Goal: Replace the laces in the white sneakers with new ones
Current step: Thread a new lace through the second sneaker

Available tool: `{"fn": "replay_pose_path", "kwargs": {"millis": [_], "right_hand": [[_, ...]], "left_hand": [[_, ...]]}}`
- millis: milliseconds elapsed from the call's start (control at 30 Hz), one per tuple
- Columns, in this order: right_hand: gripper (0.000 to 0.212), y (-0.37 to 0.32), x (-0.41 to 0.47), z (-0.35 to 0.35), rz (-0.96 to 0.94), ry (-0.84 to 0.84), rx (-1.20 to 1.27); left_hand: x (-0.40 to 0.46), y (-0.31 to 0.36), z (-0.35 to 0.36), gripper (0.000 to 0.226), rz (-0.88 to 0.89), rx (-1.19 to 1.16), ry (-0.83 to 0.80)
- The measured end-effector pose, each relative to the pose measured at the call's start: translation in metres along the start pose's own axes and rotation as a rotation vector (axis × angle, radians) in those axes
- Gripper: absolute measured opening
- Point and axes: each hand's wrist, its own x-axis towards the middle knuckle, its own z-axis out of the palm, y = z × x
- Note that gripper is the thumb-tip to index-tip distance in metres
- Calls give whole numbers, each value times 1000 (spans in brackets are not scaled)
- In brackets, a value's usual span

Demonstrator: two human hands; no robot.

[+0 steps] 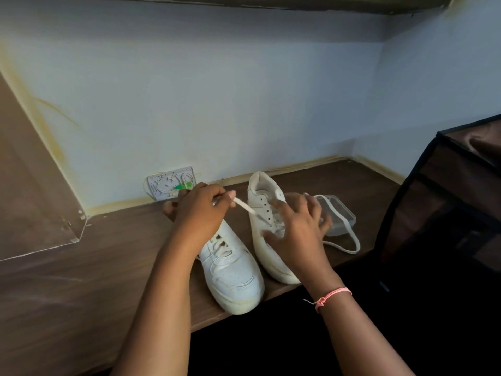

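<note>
Two white sneakers stand side by side on the wooden worktop, toes toward the person. The left hand (pixel 199 210), fingers curled, pinches the end of a lace (pixel 245 207) and draws it taut up and away from the eyelets of the right sneaker (pixel 267 229). The right hand (pixel 298 226) hovers over that same shoe with fingers spread and relaxed, holding nothing; whether it touches the upper cannot be told, since it is slightly blurred. The left sneaker (pixel 230 264) lies under the left forearm, its laces threaded.

Trouble looks likeliest from the pull itself. With the right hand not clearly bracing the shoe, a firm tug could drag or tip the right sneaker toward the left one, or off the near edge just below the wrists. The lace could also snag in an eyelet and slip out of the pinch.

Counted: two sneakers; one clear plastic box (pixel 339 215) just beyond the right hand, with one loose lace (pixel 349 234) trailing across it onto the worktop; one patterned card (pixel 170 183) leaning on the wall beyond the left hand; one dark rack (pixel 439 202) to the right; one pink string bracelet (pixel 332 295) on the right wrist.
</note>
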Motion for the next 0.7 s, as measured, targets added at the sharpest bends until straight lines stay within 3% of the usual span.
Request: {"fn": "replay_pose_path", "kwargs": {"millis": [67,133,233,367,500,600,700], "right_hand": [[35,-20,0,-2,-29,204,155],[33,-37,0,-3,-53,264,208],[47,-57,2,3,-126,139,233],[13,-66,5,14,-148,71,346],[11,-49,17,9,45,108,282],[14,-32,21,-8,104,-137,31],[42,-49,18,-24,21,-392,204]], "left_hand": [[-6,7,-11,26,29,-181,-48],[-7,4,-18,25,-6,-314,-105],[-7,-14,-22,30,-70,-412,-192],[-11,-21,-28,33,-29,-421,-224],[-7,-52,-48,27,-126,-518,-64],[-3,-84,-60,35,-188,-499,145],[-5,-69,-55,29,-85,-456,54]]}}
